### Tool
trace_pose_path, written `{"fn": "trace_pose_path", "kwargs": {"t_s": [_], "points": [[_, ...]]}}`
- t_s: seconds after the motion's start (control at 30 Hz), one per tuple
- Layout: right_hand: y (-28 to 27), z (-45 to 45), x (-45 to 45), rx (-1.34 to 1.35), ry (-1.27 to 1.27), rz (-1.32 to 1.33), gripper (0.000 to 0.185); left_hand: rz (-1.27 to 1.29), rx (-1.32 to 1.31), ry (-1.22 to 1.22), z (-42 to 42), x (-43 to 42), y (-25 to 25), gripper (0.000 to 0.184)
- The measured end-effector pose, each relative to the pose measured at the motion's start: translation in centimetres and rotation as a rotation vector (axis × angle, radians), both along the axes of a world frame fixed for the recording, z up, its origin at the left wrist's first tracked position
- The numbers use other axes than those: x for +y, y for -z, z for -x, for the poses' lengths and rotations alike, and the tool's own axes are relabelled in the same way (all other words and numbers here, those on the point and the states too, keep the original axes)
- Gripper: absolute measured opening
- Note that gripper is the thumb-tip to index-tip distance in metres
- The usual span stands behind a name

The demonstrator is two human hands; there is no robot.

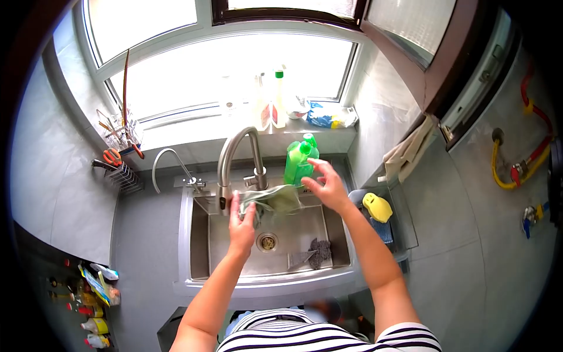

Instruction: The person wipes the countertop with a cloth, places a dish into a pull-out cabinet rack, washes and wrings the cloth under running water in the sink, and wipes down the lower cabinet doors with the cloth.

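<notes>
A thin, pale grey-green cloth (281, 200) is over the rectangular stainless-steel sink (293, 226), its outline blurred, its left end partly hidden by the person's left grip (241, 227), which is closed on it between thumb and fingers. The right grip (329, 189) is open, fingers spread; its fingertips overlap a green plastic bottle (296, 167), and whether they touch it cannot be told. The arched brushed-metal tap (227, 161) stands in the way just beside the cloth. Below, a dark grey, crumpled scrubber (320, 252) lies in the sink. A yellow, rounded object (377, 207) sits near the right forearm. Glare washes out the slim, green-capped bottle (278, 104) on the windowsill.
</notes>
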State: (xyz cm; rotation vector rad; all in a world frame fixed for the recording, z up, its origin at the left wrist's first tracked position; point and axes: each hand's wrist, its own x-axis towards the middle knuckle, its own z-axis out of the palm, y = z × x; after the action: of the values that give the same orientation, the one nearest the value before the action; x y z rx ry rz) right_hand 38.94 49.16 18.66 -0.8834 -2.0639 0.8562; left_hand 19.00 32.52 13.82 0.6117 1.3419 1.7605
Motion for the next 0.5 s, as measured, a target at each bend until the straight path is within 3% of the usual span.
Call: {"fn": "trace_pose_path", "kwargs": {"t_s": [0.03, 0.13, 0.17, 0.23, 0.33, 0.5], "points": [[-0.4, 0.3, 1.5, 0.075, 0.016, -0.002, 0.059, 0.034, 0.062, -0.073, 0.1, 0.3, 0.6, 0.054], [-1.3, 1.0, 6.1, -0.16, 0.252, -0.418, 0.038, 0.21, -0.24, 0.1, -0.9, 2.0, 0.6, 0.043], [-1.4, 1.3, 7.2, -0.232, 0.26, -0.506, 0.032, 0.179, -0.177, 0.134, -1.7, 2.7, 0.8, 0.021], [-1.6, 1.7, 8.5, -0.38, 0.285, -0.679, 0.02, 0.176, -0.243, 0.147, -2.9, 4.2, 1.3, 0.02], [-1.0, 2.2, 9.4, -0.356, 0.272, -0.826, 0.01, 0.167, -0.263, 0.161, -3.8, 5.4, 1.1, 0.019], [-0.5, 2.7, 8.2, -0.209, 0.325, -0.652, 0.016, 0.203, -0.331, 0.134, -3.3, 6.6, 2.3, 0.019]]}}
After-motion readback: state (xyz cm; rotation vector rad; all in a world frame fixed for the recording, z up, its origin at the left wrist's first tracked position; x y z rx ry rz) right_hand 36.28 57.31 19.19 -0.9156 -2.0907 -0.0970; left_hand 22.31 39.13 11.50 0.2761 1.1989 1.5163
